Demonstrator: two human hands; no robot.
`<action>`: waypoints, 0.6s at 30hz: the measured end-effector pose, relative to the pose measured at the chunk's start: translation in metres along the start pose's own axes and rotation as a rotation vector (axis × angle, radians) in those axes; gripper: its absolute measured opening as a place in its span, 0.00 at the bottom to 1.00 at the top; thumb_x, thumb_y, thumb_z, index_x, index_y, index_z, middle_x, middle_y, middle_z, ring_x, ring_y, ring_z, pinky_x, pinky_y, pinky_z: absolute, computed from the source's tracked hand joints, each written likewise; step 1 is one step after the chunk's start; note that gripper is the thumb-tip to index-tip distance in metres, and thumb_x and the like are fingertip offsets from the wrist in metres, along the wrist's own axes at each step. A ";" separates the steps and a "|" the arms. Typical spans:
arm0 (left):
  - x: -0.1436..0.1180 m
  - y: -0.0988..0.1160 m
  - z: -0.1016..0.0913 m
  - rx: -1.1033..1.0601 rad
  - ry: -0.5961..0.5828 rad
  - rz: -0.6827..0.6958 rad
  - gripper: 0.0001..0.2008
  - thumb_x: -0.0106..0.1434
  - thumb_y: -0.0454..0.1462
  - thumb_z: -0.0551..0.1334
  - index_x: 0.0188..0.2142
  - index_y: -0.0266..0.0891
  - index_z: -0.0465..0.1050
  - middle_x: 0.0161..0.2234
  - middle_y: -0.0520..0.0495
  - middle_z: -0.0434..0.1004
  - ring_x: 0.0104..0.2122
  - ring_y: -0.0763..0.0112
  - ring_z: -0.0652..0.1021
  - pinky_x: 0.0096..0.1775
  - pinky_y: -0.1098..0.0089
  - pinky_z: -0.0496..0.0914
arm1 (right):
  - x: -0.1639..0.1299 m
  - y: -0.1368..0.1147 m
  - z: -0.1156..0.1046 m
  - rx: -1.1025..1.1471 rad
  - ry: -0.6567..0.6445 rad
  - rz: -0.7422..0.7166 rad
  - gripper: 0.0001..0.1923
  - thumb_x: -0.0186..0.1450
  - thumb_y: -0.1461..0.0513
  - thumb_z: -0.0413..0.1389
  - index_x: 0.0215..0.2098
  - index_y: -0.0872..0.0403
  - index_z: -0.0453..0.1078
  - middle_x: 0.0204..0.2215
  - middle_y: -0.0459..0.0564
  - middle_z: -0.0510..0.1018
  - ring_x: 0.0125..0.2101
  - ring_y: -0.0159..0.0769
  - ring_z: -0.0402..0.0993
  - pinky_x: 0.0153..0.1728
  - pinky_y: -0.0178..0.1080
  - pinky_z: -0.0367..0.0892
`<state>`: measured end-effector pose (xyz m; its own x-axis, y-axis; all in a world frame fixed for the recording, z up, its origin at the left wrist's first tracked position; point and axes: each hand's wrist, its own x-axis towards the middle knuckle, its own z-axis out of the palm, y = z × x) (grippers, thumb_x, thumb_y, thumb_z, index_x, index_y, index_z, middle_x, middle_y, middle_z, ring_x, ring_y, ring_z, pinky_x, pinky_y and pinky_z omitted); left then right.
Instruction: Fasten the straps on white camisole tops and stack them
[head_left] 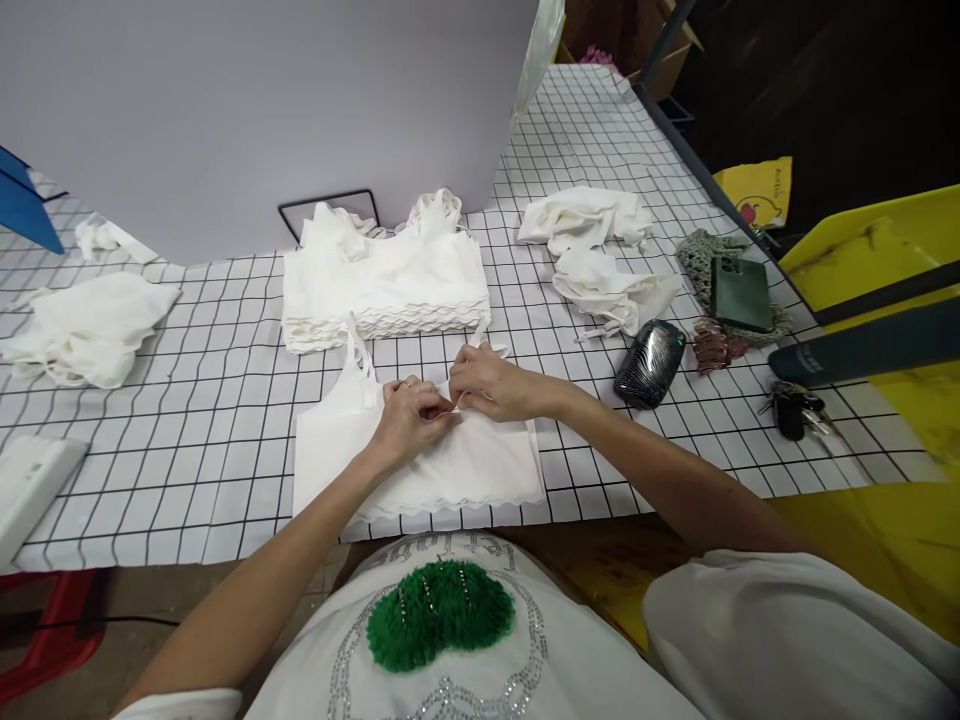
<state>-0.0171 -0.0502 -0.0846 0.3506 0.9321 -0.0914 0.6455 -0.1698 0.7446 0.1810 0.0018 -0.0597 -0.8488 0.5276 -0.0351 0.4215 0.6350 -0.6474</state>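
**A:** Currently a white camisole (420, 465) is laid flat at the near edge of the grid-patterned table (225, 330), straps pointing away. A small fold or thread at its top hem is pinched between the fingertips of the left hand (409, 420) and the right hand (491, 385); both are closed on the fabric, nearly touching at the centre.

**B:** Material?

**A:** Thin, soft woven or knit cloth, scalloped lace along the bottom hem, narrow straps. Limp; no stiffness is seen.

**B:** Risks?

**A:** Judgement only: the hem could be puckered or the fabric dragged off square if the pinch is pulled unevenly, since nothing else holds the garment down. The bottom edge lies at the table's lip, so it could be slid off by a forearm. What exactly is gripped cannot be resolved; too small.

**B:** Surroundings?

**A:** A neat stack of folded camisoles (382, 285) is set just beyond, same scalloped edges. Loose crumpled white pieces (600, 255) are seen to the right, another heap (90, 325) to the left. Further right: a dark glossy case (649, 363), a hair claw (712, 343), a green phone (742, 293) on a crocheted pouch, keys (795, 408). A grey board (262, 110) stands behind.
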 end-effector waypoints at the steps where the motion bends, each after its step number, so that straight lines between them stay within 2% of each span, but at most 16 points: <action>1: 0.000 0.000 0.000 -0.004 0.001 0.000 0.08 0.58 0.38 0.68 0.24 0.40 0.75 0.25 0.53 0.73 0.34 0.66 0.70 0.48 0.57 0.56 | 0.000 0.000 0.002 -0.002 0.016 -0.013 0.10 0.66 0.70 0.49 0.32 0.55 0.70 0.31 0.49 0.75 0.43 0.41 0.60 0.49 0.51 0.52; 6: 0.000 -0.002 0.000 -0.049 0.040 -0.011 0.12 0.57 0.38 0.68 0.21 0.39 0.69 0.23 0.55 0.69 0.32 0.68 0.70 0.48 0.58 0.58 | 0.002 0.001 0.022 0.006 0.187 -0.091 0.11 0.66 0.71 0.49 0.31 0.55 0.70 0.29 0.49 0.74 0.42 0.41 0.60 0.46 0.46 0.56; 8: 0.000 -0.002 0.001 -0.053 0.052 -0.026 0.14 0.57 0.38 0.67 0.20 0.39 0.67 0.22 0.55 0.68 0.31 0.68 0.70 0.47 0.59 0.58 | 0.002 0.002 0.027 0.010 0.253 -0.081 0.11 0.66 0.71 0.50 0.31 0.54 0.71 0.28 0.49 0.73 0.42 0.41 0.61 0.45 0.46 0.56; 10: 0.002 0.000 0.000 -0.046 0.036 -0.048 0.14 0.57 0.39 0.67 0.20 0.39 0.67 0.22 0.55 0.68 0.32 0.67 0.70 0.47 0.59 0.59 | 0.003 0.003 0.023 0.014 0.253 -0.033 0.08 0.66 0.69 0.54 0.32 0.54 0.72 0.27 0.48 0.72 0.41 0.41 0.62 0.46 0.47 0.55; 12: 0.004 0.002 -0.002 -0.027 -0.002 -0.064 0.12 0.56 0.40 0.68 0.22 0.39 0.69 0.24 0.54 0.70 0.33 0.66 0.71 0.47 0.58 0.59 | 0.006 0.005 0.007 0.058 0.208 0.041 0.02 0.63 0.64 0.60 0.32 0.54 0.73 0.27 0.46 0.71 0.38 0.39 0.63 0.46 0.46 0.56; 14: 0.006 0.005 -0.004 0.014 -0.043 -0.066 0.10 0.55 0.41 0.69 0.23 0.39 0.72 0.25 0.52 0.72 0.36 0.63 0.72 0.48 0.57 0.59 | 0.010 0.008 -0.016 0.157 0.167 0.120 0.10 0.60 0.57 0.66 0.33 0.54 0.73 0.28 0.45 0.70 0.34 0.36 0.63 0.41 0.41 0.58; 16: 0.007 0.007 -0.007 0.057 -0.076 -0.053 0.08 0.54 0.40 0.68 0.24 0.39 0.74 0.26 0.51 0.74 0.37 0.61 0.72 0.48 0.56 0.59 | 0.016 0.010 -0.043 0.250 0.172 0.178 0.15 0.61 0.51 0.64 0.33 0.55 0.72 0.28 0.45 0.69 0.31 0.32 0.61 0.35 0.37 0.57; 18: 0.008 0.009 -0.010 0.079 -0.108 -0.031 0.06 0.54 0.39 0.67 0.24 0.39 0.74 0.26 0.51 0.74 0.37 0.61 0.72 0.47 0.56 0.59 | 0.022 0.013 -0.065 0.272 0.214 0.213 0.16 0.67 0.50 0.57 0.32 0.55 0.70 0.27 0.44 0.68 0.29 0.31 0.60 0.33 0.36 0.56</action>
<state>-0.0156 -0.0412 -0.0720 0.3977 0.8982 -0.1874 0.7070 -0.1698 0.6865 0.1881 0.0582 -0.0192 -0.6539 0.7550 -0.0492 0.4564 0.3418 -0.8215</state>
